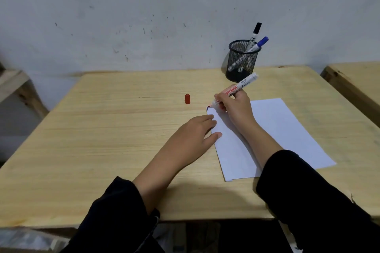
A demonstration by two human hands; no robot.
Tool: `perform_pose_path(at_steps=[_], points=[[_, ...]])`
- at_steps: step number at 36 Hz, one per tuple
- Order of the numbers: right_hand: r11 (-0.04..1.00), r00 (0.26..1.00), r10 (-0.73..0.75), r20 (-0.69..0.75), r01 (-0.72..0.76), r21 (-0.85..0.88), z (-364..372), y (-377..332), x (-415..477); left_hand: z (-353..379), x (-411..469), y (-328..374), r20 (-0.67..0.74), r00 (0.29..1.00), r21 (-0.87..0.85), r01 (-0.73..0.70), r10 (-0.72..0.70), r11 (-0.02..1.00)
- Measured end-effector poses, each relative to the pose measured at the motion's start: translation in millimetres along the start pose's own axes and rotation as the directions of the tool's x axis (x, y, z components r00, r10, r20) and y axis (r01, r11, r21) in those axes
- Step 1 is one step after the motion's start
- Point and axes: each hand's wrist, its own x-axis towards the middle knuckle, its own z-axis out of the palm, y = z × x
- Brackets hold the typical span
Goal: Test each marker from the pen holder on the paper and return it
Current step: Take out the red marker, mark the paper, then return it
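Observation:
A white sheet of paper (285, 129) lies on the wooden table (102, 139). My right hand (236, 107) grips an uncapped red marker (242, 86), its tip touching the paper's far left corner beside a short dark mark. My left hand (193, 131) lies flat, fingers apart, with fingertips pressing the paper's left edge. The marker's red cap (187, 99) stands upright on the table, left of the paper. A black mesh pen holder (242, 61) stands at the back, with a black-capped marker (255, 33) and a blue-capped marker (259, 43) leaning in it.
A grey scuffed wall (164, 16) runs right behind the table. Another wooden table (357, 82) stands close on the right, and a wooden frame (14, 86) is on the left. The table's front edge is near my sleeves.

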Motion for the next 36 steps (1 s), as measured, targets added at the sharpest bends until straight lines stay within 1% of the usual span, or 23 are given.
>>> perform_pose_path(at_steps=[3, 12, 21, 25, 36], points=[[1.000, 1.000, 0.002, 0.004, -0.002, -0.012, 0.1, -0.9, -0.5, 0.6, -0.2, -0.3, -0.002, 1.000, -0.007, 0.003, -0.003, 1.000], [0.999, 1.000, 0.026, 0.002, -0.026, 0.027, 1.3, -3.5, -2.9, 1.0, 0.6, -0.2, -0.001, 1.000, -0.017, 0.006, -0.006, 1.000], [0.999, 1.000, 0.010, -0.001, -0.010, -0.033, 0.3, -1.9, -1.4, 1.7, -0.1, -0.5, -0.003, 1.000, -0.020, 0.002, -0.002, 1.000], [0.998, 1.000, 0.026, 0.007, -0.026, -0.065, 0.3, -1.1, -0.1, 1.8, 0.6, -0.9, -0.007, 1.000, -0.021, 0.003, -0.003, 1.000], [0.999, 1.000, 0.013, 0.022, -0.011, -0.049, -0.5, -1.8, -0.3, 1.6, 1.0, -1.4, -0.017, 1.000, -0.026, -0.010, 0.010, 1.000]])
